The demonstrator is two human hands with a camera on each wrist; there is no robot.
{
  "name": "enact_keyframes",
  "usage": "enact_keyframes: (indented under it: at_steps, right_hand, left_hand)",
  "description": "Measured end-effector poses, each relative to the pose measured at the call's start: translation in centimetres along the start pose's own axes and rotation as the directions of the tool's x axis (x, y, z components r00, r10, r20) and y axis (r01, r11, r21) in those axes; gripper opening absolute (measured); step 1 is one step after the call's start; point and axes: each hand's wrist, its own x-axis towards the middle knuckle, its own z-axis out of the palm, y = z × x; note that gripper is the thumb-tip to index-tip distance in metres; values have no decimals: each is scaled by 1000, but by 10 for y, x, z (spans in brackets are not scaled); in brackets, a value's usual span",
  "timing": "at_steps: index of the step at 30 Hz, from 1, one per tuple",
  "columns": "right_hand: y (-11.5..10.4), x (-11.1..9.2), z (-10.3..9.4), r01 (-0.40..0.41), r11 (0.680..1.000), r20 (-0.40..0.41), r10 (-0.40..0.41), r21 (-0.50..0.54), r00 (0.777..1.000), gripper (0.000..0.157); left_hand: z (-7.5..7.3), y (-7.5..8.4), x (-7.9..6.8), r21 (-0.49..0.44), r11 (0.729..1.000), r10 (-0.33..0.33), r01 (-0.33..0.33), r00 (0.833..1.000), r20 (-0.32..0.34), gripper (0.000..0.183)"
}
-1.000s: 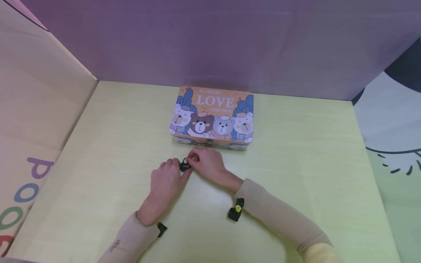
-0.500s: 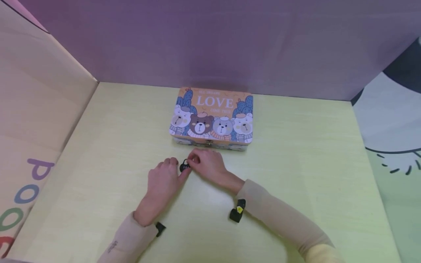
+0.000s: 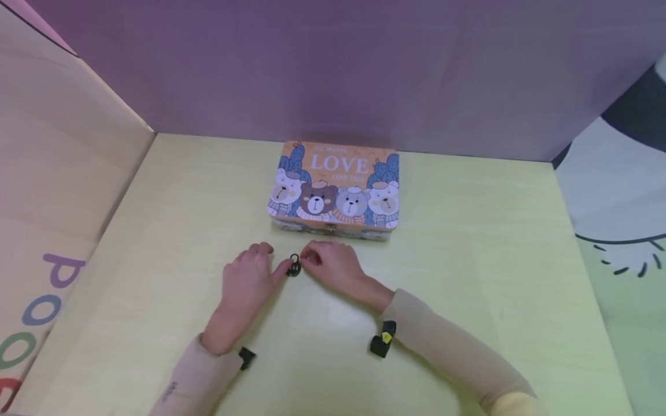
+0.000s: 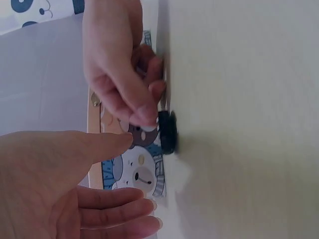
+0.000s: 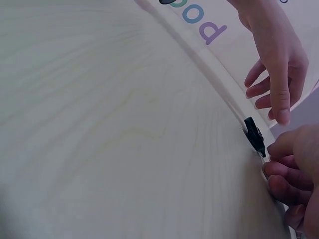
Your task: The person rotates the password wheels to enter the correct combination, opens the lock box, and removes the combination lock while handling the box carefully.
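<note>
A small black combination padlock (image 3: 294, 268) is low over or on the pale tabletop, in front of the tin box (image 3: 333, 185), with its shackle pointing toward the box. My right hand (image 3: 333, 264) has its fingers curled at the shackle side and appears to pinch the padlock there; the exact contact is partly hidden. My left hand (image 3: 247, 283) is spread, its thumb pointing at the padlock. In the left wrist view a narrow gap separates that thumb from the padlock (image 4: 168, 132). The right wrist view shows the padlock (image 5: 254, 136) edge-on, beside my right fingers (image 5: 280, 144).
The closed tin, printed with bears and the word LOVE, stands near the back purple wall (image 3: 343, 69). A front clasp (image 3: 330, 227) shows on it. Printed panels enclose the table (image 3: 468, 260) at left and right.
My left hand has let go of the padlock and drawn back left and toward me. The padlock has turned slightly so its shackle points more directly at the tin. My right hand stays beside it.
</note>
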Motion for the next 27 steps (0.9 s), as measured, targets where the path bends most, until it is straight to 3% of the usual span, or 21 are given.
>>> enact_keyframes:
  at_steps: [7, 19, 27]
  right_hand:
    - [4, -9, -5, 6, 1000, 7, -5, -11, 1000, 14]
    - [16, -24, -12, 43, 999, -34, -44, -29, 998, 12]
    - [25, -31, -16, 65, 997, -75, -67, -30, 995, 9]
  left_hand:
    - [-7, -8, 7, -9, 999, -38, 38, 999, -11, 53]
    - [-9, -17, 16, -20, 999, -42, 42, 999, -12, 52]
    - [-11, -25, 21, -28, 1000, -12, 9, 996, -87, 49]
